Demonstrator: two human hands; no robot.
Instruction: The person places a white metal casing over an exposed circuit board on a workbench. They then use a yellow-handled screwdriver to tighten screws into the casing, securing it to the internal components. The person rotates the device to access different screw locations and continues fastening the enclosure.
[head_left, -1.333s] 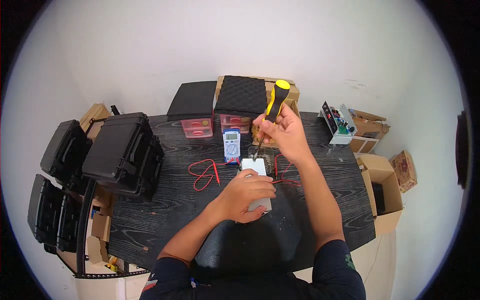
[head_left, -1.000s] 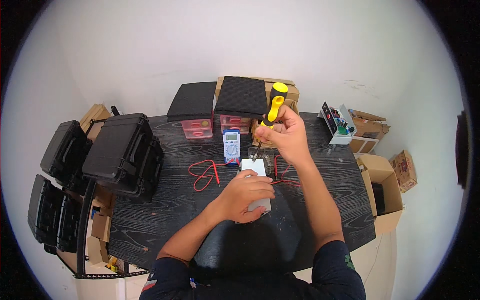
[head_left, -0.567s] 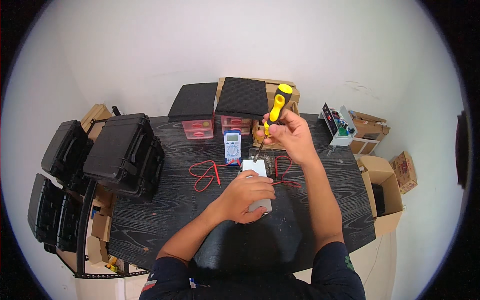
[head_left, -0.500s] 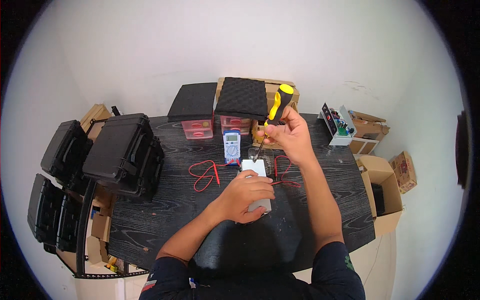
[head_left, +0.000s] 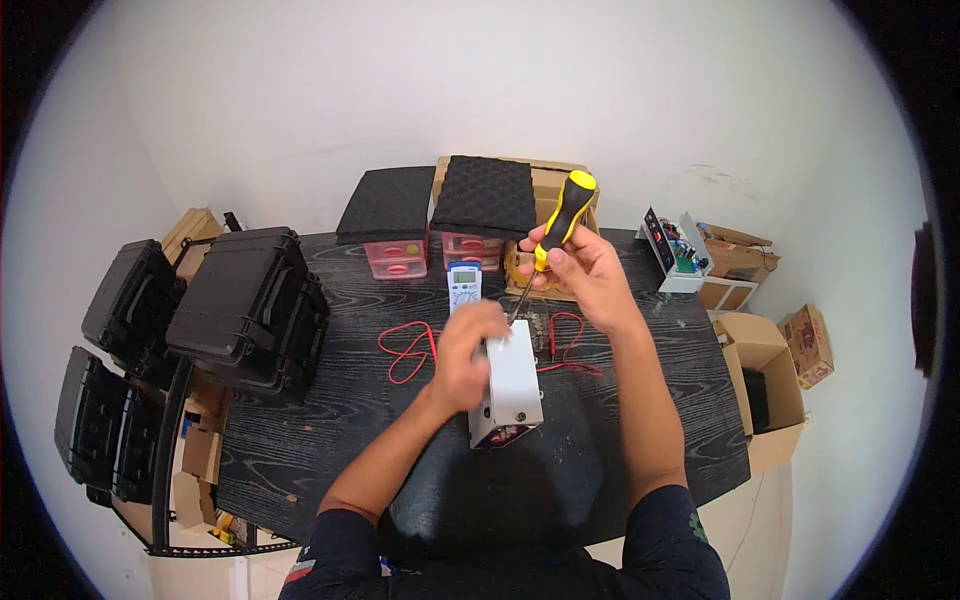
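A yellow-and-black screwdriver (head_left: 570, 208) is pinched in the fingers of my right hand (head_left: 590, 280), its handle pointing up. The shaft slants down to the far end of a white metal box (head_left: 515, 372), where the tip meets or nearly meets the casing; exact contact is unclear. My left hand (head_left: 468, 355) is over the box's left side near the far end, smeared by motion, so its fingers cannot be read. At the box's near end a dark screw and an opening with reddish parts show. Behind stands a blue-edged multimeter (head_left: 464, 280), its lower part hidden by my left hand.
Red test leads (head_left: 405, 352) lie on the dark wood-grain table (head_left: 350, 440). Small pink drawer units (head_left: 397, 260) topped with black foam (head_left: 385, 203) stand at the back. Black hard cases (head_left: 240, 300) are stacked left. An open circuit-board unit (head_left: 680, 255) and cardboard boxes (head_left: 775, 370) are right.
My left hand has lifted from the box's top and moved left and away from me, uncovering the near end. The screwdriver handle has shifted slightly right, still in my right hand.
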